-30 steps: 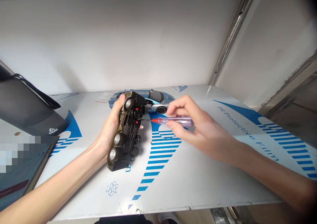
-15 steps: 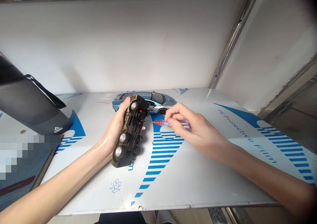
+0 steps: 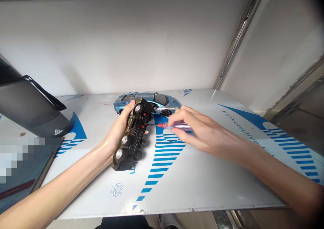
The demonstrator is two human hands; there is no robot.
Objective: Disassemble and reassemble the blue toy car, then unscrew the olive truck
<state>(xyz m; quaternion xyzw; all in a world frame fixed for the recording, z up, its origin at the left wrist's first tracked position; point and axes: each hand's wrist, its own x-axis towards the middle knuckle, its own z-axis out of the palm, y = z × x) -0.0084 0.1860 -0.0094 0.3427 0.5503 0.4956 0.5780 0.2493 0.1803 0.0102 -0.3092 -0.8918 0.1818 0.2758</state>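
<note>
Turned a little since the earlier frame, the right hand (image 3: 202,134) has its thumb and fingers pressed together around a slim screwdriver (image 3: 178,125), pinching the clear purple handle just behind its red collar. From that hand, the thin dark shaft points left, almost level, its tip at the upper right edge of a black and olive toy vehicle (image 3: 131,138) lying belly-up. Whether the tip sits in a screw is too small to tell. The vehicle's long axis runs from upper right to lower left, slanting across the shaft's line. The left hand (image 3: 118,131), curled around the vehicle's side, grips it and is the nearer hand. Just beyond both hands lies a pale blue model sports car (image 3: 146,102), on a white film-covered shelf (image 3: 202,192) printed with blue stripes.
</note>
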